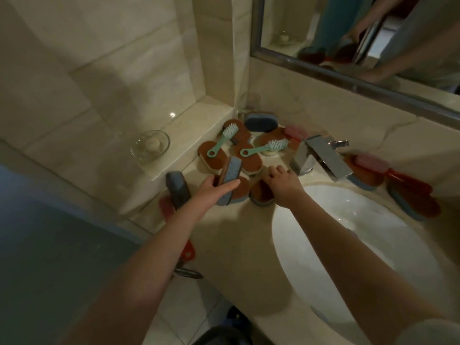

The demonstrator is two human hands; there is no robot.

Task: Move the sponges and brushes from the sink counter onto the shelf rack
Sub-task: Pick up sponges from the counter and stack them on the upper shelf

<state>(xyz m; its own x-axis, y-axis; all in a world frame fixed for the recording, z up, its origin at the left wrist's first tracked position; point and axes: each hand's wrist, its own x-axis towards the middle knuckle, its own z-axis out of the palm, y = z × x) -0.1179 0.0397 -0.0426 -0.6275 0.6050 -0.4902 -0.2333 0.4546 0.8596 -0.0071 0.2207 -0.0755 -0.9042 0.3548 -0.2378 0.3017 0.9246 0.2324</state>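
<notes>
Pinching blue sponge on edge in my left hand — right hand just beside lay over brown sponge on counter, hold unclear. Needed fingers round its sides before lifting.

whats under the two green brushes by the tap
The left green brush lies across two brown-topped sponges; the right green brush across another brown sponge, its bristles over something pale. What lies below those sponges is covered.
</notes>
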